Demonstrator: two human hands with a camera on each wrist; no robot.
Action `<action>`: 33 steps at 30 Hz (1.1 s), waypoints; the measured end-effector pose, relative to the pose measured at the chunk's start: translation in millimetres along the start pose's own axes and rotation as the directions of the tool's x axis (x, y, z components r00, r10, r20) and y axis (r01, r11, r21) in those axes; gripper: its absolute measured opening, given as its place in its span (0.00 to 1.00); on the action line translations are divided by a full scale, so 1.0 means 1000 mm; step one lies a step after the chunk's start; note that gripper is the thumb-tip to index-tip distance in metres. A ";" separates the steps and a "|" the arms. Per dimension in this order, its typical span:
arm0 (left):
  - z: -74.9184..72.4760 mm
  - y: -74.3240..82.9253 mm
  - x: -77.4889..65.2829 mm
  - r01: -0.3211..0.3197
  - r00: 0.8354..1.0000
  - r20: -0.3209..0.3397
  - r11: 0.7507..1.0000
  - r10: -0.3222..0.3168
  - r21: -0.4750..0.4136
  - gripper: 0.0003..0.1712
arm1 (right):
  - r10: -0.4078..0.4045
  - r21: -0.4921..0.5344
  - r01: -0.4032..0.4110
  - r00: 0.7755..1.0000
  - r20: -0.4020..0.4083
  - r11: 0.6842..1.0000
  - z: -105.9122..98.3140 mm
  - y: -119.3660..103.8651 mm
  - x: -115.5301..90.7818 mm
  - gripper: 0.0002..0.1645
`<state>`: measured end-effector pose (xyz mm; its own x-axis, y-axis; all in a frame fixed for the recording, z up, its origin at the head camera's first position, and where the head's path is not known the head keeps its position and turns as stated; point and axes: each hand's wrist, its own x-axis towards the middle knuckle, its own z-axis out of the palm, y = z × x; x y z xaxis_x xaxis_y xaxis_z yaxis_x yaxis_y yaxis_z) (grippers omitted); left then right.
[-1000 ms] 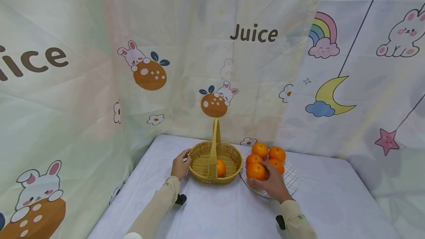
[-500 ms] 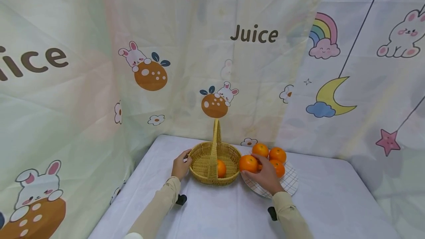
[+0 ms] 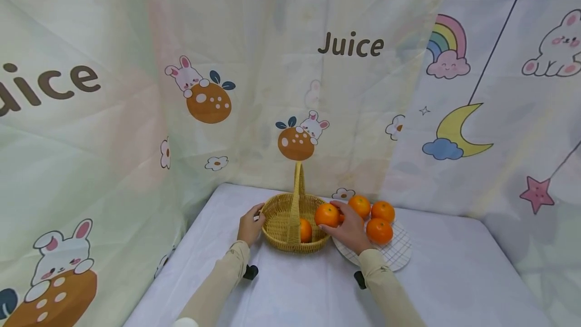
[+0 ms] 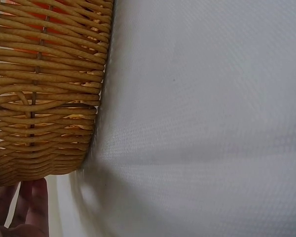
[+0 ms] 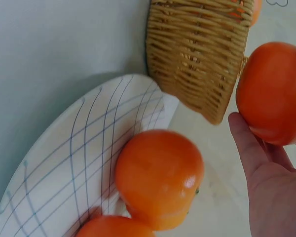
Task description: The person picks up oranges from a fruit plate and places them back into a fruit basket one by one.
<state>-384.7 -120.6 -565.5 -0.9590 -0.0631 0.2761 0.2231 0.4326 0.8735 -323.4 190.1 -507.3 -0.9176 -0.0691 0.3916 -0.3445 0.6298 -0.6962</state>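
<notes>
A yellow woven basket (image 3: 280, 240) with a tall arched handle stands on the table, and one orange (image 3: 306, 231) lies inside it. My left hand (image 3: 250, 226) holds the basket's left side; in the left wrist view its fingers (image 4: 37, 207) show at the wicker wall (image 4: 44, 128). With my right hand (image 3: 351, 232) I grip another orange (image 3: 327, 215), raised by the basket's right rim. The right wrist view shows this orange (image 5: 274, 94) between thumb and fingers. More oranges (image 3: 379, 231) sit on a white checked plate (image 3: 400, 249); one is partly hidden behind my right hand.
A white cloth covers the table (image 3: 308, 291). Printed fabric curtains (image 3: 354, 90) hang close behind and at both sides. The plate stands right beside the basket, and the basket handle (image 3: 295, 206) arches over its middle.
My right hand has lifted the orange from the front of the plate and carried it left and up to the basket's right rim. The left hand stays at the basket.
</notes>
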 end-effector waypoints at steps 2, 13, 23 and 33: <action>0.000 0.000 0.000 -0.002 1.000 -0.001 1.000 0.002 -0.002 0.24 | -0.007 -0.007 0.007 1.000 -0.009 1.000 0.004 -0.002 0.004 0.47; -0.001 0.002 0.000 -0.009 1.000 0.006 1.000 0.009 0.012 0.23 | 0.082 -0.058 -0.081 0.997 0.006 0.995 0.026 -0.014 0.022 0.47; -0.002 0.004 0.000 -0.011 1.000 0.009 1.000 0.011 0.017 0.24 | 0.145 -0.078 -0.146 0.989 -0.026 0.986 0.036 -0.016 0.027 0.46; 0.001 -0.004 0.001 -0.017 1.000 0.002 1.000 0.017 0.016 0.24 | 0.169 -0.104 -0.169 0.986 -0.011 0.980 0.053 -0.013 0.027 0.47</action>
<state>-386.6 -121.6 -569.0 -0.9555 -0.0540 0.2899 0.2363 0.4478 0.8624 -353.8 139.6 -519.7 -0.9602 0.0468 0.2752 -0.1620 0.7095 -0.6859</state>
